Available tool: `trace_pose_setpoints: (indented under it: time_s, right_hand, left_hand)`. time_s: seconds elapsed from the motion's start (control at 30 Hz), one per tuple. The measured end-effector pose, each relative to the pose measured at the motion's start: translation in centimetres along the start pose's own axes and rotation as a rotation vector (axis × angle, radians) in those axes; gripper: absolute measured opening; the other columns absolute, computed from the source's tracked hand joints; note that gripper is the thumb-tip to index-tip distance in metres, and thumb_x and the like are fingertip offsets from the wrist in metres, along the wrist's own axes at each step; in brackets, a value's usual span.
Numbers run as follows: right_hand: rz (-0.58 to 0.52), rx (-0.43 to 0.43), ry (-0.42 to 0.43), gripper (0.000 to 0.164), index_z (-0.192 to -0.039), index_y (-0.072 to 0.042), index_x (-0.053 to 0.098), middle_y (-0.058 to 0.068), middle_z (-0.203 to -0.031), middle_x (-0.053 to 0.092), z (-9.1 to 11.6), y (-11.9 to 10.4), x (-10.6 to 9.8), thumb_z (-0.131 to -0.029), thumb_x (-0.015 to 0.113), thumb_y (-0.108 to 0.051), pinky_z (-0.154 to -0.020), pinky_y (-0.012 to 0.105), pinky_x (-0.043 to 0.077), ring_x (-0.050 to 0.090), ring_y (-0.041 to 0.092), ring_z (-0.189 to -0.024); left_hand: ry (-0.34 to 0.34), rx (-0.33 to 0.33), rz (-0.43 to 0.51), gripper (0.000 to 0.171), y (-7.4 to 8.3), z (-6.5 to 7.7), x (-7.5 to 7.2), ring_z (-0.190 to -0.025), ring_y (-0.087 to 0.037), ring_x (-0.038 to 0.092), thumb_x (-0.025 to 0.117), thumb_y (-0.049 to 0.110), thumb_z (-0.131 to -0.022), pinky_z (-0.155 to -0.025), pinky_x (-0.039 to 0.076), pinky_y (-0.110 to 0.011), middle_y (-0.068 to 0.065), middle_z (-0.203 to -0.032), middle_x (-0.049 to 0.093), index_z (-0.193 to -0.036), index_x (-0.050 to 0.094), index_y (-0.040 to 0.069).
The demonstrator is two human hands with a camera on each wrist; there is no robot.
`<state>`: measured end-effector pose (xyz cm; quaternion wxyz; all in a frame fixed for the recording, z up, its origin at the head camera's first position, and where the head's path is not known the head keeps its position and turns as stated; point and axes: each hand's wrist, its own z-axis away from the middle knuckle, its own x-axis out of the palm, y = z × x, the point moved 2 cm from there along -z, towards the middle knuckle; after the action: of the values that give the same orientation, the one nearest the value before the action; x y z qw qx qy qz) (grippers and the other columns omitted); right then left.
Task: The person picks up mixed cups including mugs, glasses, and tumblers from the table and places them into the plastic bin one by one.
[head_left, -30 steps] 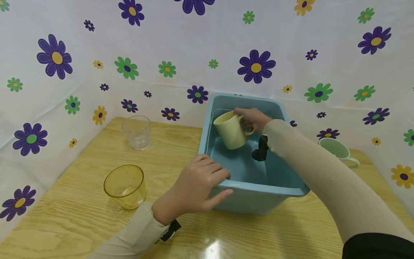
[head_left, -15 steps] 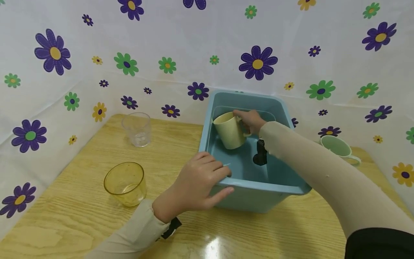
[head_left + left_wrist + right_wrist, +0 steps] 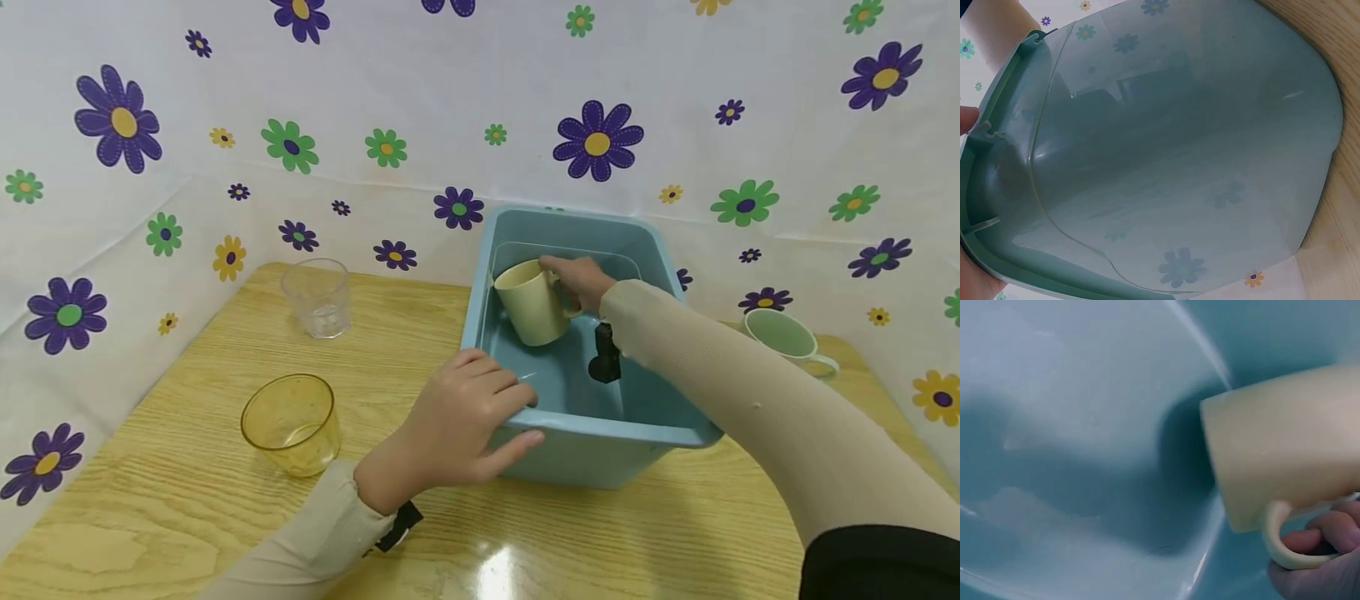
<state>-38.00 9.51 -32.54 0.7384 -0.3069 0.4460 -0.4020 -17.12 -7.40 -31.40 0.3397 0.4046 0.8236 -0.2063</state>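
Mug, cream-yellow, smooth-sided, cylindrical (image 3: 532, 308); rounded loop handle (image 3: 1272, 534). Leans leftward, mouth up, inside the blue rectangular plastic basin (image 3: 600, 425), near its left wall; whether it touches the basin floor, cannot tell. Person's right hand (image 3: 577, 277) holds the handle, fingers through the loop. Left hand (image 3: 465, 412) grips the basin's near rim, thumb outside. Versus half a second ago: mug's lean, both grips practically unchanged.
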Motion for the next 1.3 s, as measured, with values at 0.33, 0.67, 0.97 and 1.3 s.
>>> trace_pose_setpoints:
  time_s: [0.33,0.67,0.97,1.3]
  right_hand:
    - [0.077,0.073,-0.272,0.046,-0.052,-0.015,0.030,-0.004,-0.045,0.024,-0.3,-0.1,-1.1,-0.095,0.038,-0.029,-0.055,0.029,0.028,0.025,0.013,-0.047]
    - [0.259,0.081,-0.337,0.037,-0.082,-0.004,0.051,0.002,-0.064,0.051,0.2,-0.1,-0.4,-0.097,0.032,-0.032,-0.069,0.030,0.039,0.045,0.014,-0.061]
    - [0.471,0.009,-0.220,0.035,-0.072,-0.005,0.060,0.001,-0.061,0.058,0.2,-0.6,-1.0,-0.092,0.038,-0.024,-0.065,0.029,0.043,0.047,0.014,-0.058]
    - [0.597,-0.026,-0.187,0.033,-0.085,-0.001,0.066,0.000,-0.063,0.062,-0.1,-1.2,-1.5,-0.091,0.043,-0.024,-0.077,0.033,0.049,0.054,0.014,-0.063]
  left_hand:
    - [0.006,0.001,0.001,0.060,0.0,0.0,0.1,-0.069,-0.011,0.059,0.019,0.051,-0.098,-0.079,0.046,-0.033,0.006,-0.072,0.064,-0.083,0.066,0.017]
    - [-0.017,-0.018,0.008,0.054,0.0,0.0,0.1,-0.071,-0.010,0.061,0.027,0.051,-0.097,-0.080,0.047,-0.032,0.007,-0.073,0.066,-0.083,0.067,0.018]
    - [-0.018,-0.016,0.002,0.057,-0.1,0.0,0.3,-0.072,-0.011,0.061,0.023,0.052,-0.097,-0.079,0.046,-0.032,0.006,-0.074,0.066,-0.083,0.067,0.018]
    - [-0.011,-0.008,-0.004,0.058,0.0,0.0,0.2,-0.071,-0.011,0.061,0.022,0.051,-0.098,-0.079,0.046,-0.032,0.007,-0.073,0.066,-0.083,0.067,0.017]
